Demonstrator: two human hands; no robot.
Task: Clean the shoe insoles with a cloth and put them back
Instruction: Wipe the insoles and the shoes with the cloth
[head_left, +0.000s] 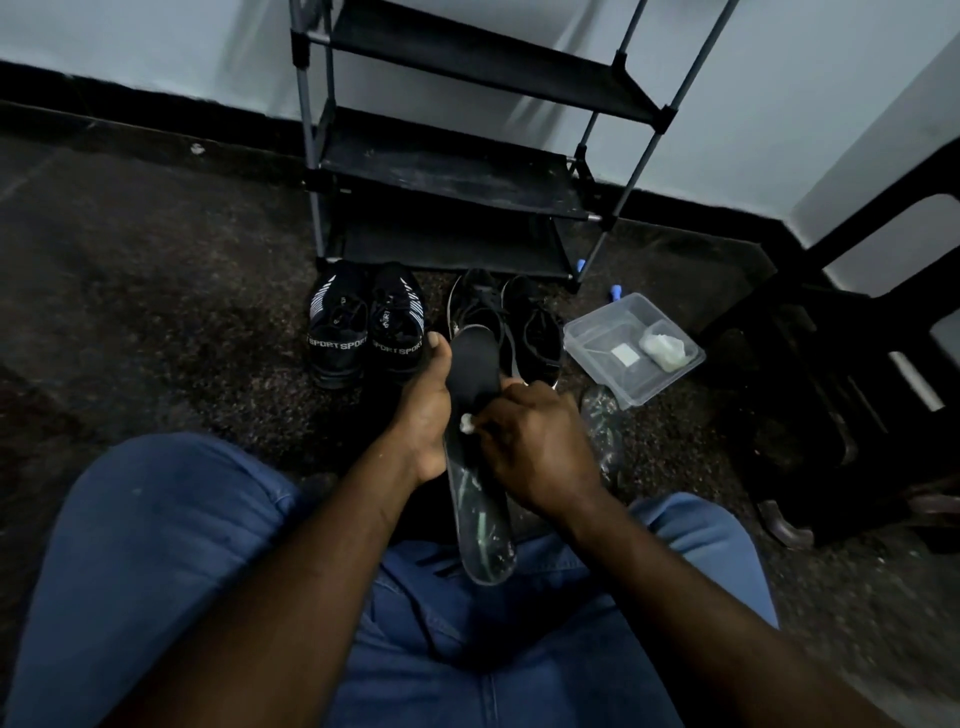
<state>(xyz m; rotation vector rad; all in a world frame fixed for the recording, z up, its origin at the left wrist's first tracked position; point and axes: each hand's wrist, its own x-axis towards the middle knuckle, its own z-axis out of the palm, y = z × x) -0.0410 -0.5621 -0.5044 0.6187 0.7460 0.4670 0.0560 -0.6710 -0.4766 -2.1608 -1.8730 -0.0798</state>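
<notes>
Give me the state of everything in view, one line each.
insole, raised over the lap, being wiped.
cloth, small white wad, pressed against the insole.
left hand, holds the insole's edge.
right hand, pinches the cloth.
SPORT shoes, upright, side by side on the floor.
lace-up shoes, on the floor, partly hidden by the insole.
container, open, white wad inside.
shoe rack, standing by the wall.

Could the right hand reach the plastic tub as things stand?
Probably yes: the tub sits open on the floor just beyond the right hand, nothing standing between them, though that hand pinches a cloth.
</notes>
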